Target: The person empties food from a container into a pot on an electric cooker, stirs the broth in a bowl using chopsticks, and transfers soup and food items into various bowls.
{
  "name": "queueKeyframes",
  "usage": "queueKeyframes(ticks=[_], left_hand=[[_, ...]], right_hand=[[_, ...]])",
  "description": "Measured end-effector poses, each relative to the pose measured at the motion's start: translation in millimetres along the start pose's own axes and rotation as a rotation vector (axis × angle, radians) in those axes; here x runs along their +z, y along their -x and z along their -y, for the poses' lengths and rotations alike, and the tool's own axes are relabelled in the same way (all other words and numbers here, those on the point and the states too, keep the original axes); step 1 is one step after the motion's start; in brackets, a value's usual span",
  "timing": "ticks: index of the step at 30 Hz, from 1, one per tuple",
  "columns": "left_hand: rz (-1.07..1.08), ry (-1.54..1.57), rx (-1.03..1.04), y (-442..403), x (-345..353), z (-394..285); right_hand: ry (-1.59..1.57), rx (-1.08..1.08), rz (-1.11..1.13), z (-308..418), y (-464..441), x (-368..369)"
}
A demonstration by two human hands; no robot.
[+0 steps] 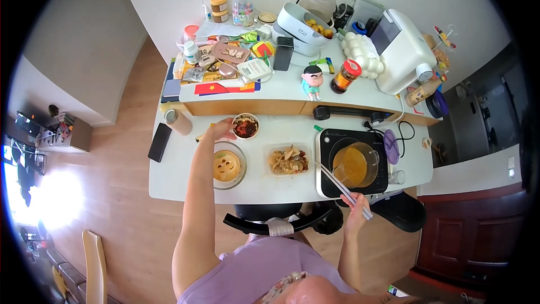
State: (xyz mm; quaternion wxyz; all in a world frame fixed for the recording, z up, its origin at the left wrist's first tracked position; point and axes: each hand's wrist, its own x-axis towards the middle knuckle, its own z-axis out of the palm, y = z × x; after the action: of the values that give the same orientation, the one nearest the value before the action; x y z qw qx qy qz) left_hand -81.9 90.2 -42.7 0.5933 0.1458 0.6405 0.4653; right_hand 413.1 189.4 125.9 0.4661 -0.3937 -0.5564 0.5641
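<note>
My left hand (224, 129) reaches across the counter and grips the left side of a small white bowl (258, 130) of red and dark seasoning. In my right hand (355, 214) is a pair of chopsticks (337, 183), their tips pointing up and left, near the cooktop's left edge. A clear pot (371, 163) of yellow-orange broth sits on the black induction cooktop (332, 138). Between the hands stands a clear plastic container (270, 169) of mixed cooked food. Partly behind my left forearm is a round dish (242, 177) with a face-like pattern inside.
A phone (160, 142) and a pale bottle (178, 122) stand at the left. On the raised shelf are a red-lidded jar (345, 76), a cartoon figurine (312, 83), a white appliance (402, 50) and assorted clutter. A chair back (304, 226) is at the counter's front.
</note>
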Motion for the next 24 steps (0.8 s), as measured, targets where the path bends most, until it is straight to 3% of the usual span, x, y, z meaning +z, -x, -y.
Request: queueKeyframes(ticks=[9,15,24], left_hand=[[0.019,-0.018,0.054,17.6,5.7,-14.9],[0.109,0.128,0.117,21.3,6.7,-20.4],[0.246,0.073,0.317,81.2,74.4,-54.8]], right_hand=[[0.005,0.032,0.023,3.2,-2.2,12.7],[0.018,0.006,0.069,1.4,-4.8,14.2],[-0.170,-0.113,0.120,9.7,-16.8,12.6]])
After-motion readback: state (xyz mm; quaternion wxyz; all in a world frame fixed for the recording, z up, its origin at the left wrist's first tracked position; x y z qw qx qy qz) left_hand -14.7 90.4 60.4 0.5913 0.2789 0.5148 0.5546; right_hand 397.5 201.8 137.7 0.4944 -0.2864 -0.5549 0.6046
